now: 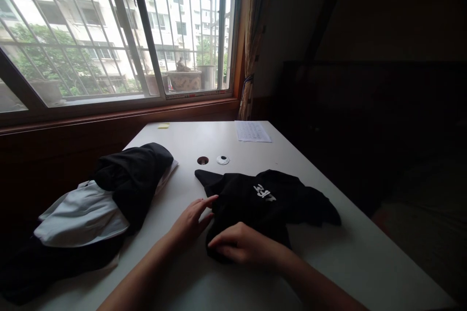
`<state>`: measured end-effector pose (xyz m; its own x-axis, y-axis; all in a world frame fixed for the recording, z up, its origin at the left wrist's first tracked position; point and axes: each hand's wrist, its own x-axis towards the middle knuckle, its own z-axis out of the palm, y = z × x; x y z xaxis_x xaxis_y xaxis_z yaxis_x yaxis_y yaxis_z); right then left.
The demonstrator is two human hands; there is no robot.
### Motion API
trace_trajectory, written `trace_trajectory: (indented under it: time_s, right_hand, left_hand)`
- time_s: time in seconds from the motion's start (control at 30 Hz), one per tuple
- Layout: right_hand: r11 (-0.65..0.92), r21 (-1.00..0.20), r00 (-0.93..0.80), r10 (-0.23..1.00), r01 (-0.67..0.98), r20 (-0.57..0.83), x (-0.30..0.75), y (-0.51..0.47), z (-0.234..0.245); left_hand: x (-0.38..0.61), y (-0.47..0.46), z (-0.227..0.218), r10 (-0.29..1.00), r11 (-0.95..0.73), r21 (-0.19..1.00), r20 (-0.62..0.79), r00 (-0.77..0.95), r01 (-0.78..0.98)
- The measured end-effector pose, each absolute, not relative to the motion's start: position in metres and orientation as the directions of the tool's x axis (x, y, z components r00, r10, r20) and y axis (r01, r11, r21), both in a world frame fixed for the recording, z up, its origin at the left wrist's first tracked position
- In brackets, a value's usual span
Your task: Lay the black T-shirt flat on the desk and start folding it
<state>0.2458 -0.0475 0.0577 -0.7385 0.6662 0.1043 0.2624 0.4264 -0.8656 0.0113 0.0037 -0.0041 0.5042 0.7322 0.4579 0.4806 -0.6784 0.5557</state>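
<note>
A black shirt [251, 204] with a small white print lies loosely spread and wrinkled on the white table. My left hand [195, 218] is at its left edge, fingers stretched out and the thumb apart, with the fingertips touching the cloth. Over the near left corner of the shirt, my right hand [242, 243] is closed, its thumb and fingers pressed together on the fabric. The exact pinch is partly hidden by the hand and by dark cloth.
A heap of black and white clothes [83, 214] lies along the table's left edge. Toward the back are a cable hole [203, 160], its round cover [222, 160], a written paper sheet [252, 131] and yellow notes [163, 126]. Beyond stands a barred window [109, 34].
</note>
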Motion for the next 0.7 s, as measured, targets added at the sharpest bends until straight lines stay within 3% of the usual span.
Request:
trace_trajectory:
  time_s: [0.17,0.27,0.37,0.43,0.53,0.7]
  right_hand:
    - [0.593,-0.773,-0.819,0.545,0.225,0.179,0.254,-0.030,0.107]
    - [0.651,-0.707,-0.759,0.599,0.276,0.256,0.259,0.008,0.121]
    - [0.712,-0.521,-0.671,0.673,0.471,0.313,0.257,0.052,0.112]
    - [0.758,-0.380,-0.716,0.640,0.530,0.278,0.251,0.077,0.097]
    - [0.850,-0.244,-0.846,0.509,0.467,0.157,0.239,0.102,0.074]
    - [0.899,-0.228,-0.912,0.401,0.374,0.083,0.219,0.121,0.054]
  left_hand:
    - [0.013,0.004,0.004,0.705,-0.705,0.548,0.475,0.526,0.451]
    - [0.013,0.003,0.006,0.699,-0.709,0.558,0.475,0.534,0.432]
    - [0.013,0.002,0.007,0.700,-0.707,0.565,0.471,0.537,0.425]
    - [0.013,0.001,0.007,0.699,-0.708,0.566,0.470,0.539,0.423]
    - [0.013,0.000,0.008,0.694,-0.713,0.559,0.476,0.540,0.423]
    - [0.013,0.000,0.011,0.688,-0.719,0.563,0.493,0.533,0.407]
